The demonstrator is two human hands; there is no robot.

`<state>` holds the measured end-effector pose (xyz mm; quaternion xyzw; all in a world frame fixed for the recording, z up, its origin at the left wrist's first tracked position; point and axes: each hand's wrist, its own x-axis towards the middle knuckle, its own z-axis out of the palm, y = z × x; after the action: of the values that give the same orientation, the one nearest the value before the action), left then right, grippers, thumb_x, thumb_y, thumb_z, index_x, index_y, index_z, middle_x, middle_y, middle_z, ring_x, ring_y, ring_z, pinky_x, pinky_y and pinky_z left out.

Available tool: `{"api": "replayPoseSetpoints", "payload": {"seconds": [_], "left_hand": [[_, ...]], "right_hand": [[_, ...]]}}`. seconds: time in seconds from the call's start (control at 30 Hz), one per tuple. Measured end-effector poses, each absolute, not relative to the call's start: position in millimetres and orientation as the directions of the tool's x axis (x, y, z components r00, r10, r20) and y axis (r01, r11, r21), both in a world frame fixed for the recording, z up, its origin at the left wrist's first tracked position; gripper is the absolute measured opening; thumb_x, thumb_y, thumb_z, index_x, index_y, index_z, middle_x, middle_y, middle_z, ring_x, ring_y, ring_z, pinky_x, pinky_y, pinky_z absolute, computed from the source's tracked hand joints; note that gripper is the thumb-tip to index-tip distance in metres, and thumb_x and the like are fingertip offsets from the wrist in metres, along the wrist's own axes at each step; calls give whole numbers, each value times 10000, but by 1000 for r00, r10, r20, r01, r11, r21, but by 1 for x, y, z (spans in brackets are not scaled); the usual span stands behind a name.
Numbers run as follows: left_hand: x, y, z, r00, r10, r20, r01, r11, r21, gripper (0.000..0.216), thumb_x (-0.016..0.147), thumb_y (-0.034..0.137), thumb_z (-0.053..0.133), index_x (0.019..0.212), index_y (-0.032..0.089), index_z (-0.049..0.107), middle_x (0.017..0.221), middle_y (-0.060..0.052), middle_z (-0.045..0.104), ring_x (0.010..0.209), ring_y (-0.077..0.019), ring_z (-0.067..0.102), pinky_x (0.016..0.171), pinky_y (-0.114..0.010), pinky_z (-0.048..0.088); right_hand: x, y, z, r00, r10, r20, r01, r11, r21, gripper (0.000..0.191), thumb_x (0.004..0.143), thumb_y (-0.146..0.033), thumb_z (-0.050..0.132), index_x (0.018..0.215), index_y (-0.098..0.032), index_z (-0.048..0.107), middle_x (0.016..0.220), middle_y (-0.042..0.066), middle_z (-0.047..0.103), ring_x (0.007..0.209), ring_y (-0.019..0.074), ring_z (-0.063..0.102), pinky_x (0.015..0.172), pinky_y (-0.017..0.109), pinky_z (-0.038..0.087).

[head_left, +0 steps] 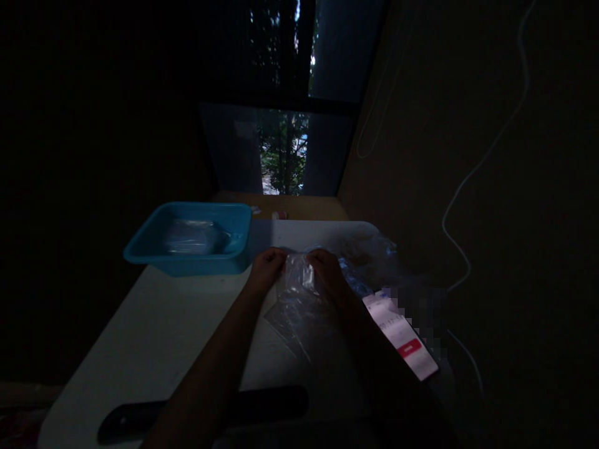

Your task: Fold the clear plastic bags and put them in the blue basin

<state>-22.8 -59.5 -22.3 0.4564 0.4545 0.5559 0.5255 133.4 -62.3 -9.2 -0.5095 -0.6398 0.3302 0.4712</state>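
The scene is very dark. My left hand [266,265] and my right hand [327,269] are both closed on the top edge of a clear plastic bag [296,293], held just above a white table [159,337]. More clear bags [285,327] lie flat under it. A blue plastic tub [189,243] with something clear inside stands to the left of my hands, near the table's far edge.
A lit phone [401,337] lies at the right of my right arm. A heap of crumpled clear plastic [374,252] sits behind it. A dark long object [206,411] lies along the near edge. A wall with a white cable [468,181] stands on the right.
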Motion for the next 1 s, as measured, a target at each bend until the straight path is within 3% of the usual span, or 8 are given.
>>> {"api": "replayPoseSetpoints", "payload": {"seconds": [0.3,0.5,1.0], "left_hand": [[-19,-68,-13,-7,1000,22,-10,-23,1000,249,566,378,624,583,142,547,448,54,468,391,-54,361,392,-187,263],[-19,-66,-14,-37,999,16,-64,-18,998,242,578,383,600,567,159,510,409,76,395,356,-48,311,374,-189,221],[-22,-60,-25,-59,998,27,-104,-33,994,244,585,376,622,596,149,533,467,60,448,422,-64,385,425,-197,284]], "right_hand": [[134,-62,-9,17,962,271,320,252,-913,162,651,-311,502,577,-174,543,569,-7,534,602,124,480,598,243,373],[134,-64,-10,-68,955,288,375,292,-880,249,691,-342,481,500,-183,459,472,-34,420,500,98,399,493,225,299],[134,-65,-8,-76,954,290,386,297,-874,289,709,-297,455,454,-183,381,456,-46,341,461,78,340,459,220,250]]}}
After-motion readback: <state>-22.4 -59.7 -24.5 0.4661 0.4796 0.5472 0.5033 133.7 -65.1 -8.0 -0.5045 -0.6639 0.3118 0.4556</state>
